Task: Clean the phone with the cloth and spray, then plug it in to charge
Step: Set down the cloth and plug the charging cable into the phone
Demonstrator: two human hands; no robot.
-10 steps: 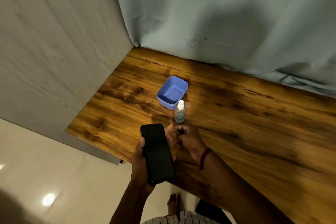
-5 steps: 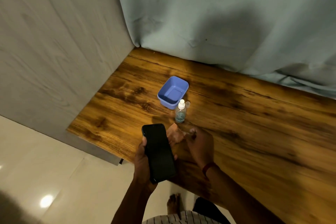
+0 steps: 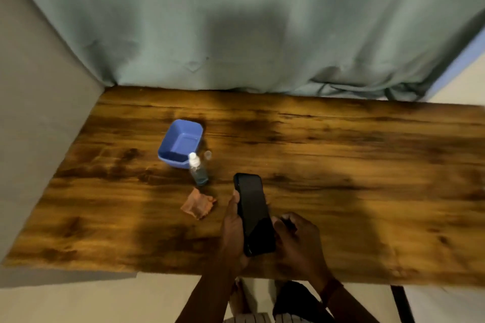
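A black phone (image 3: pixel 254 214), screen dark and facing up, is held above the wooden table (image 3: pixel 341 165) by my left hand (image 3: pixel 233 233), which grips its left edge. Curled close against the phone's lower right edge is my right hand (image 3: pixel 296 241); I see nothing clearly held in it. A crumpled orange-brown cloth (image 3: pixel 199 205) lies on the table left of the phone, apart from both hands. Just behind the cloth stands a small clear spray bottle (image 3: pixel 198 170) with a white nozzle and bluish liquid.
A blue plastic bowl (image 3: pixel 181 143) sits behind the bottle, with a small clear cap (image 3: pixel 207 155) beside it. A grey-green curtain (image 3: pixel 236 21) hangs along the table's back edge and a grey wall (image 3: pixel 39 113) closes the left side. The table's near edge is under my forearms.
The cloth now lies free on the table, out from under my hands. Both hands and the phone have shifted right of the bottle, and my right hand has come up against the phone.
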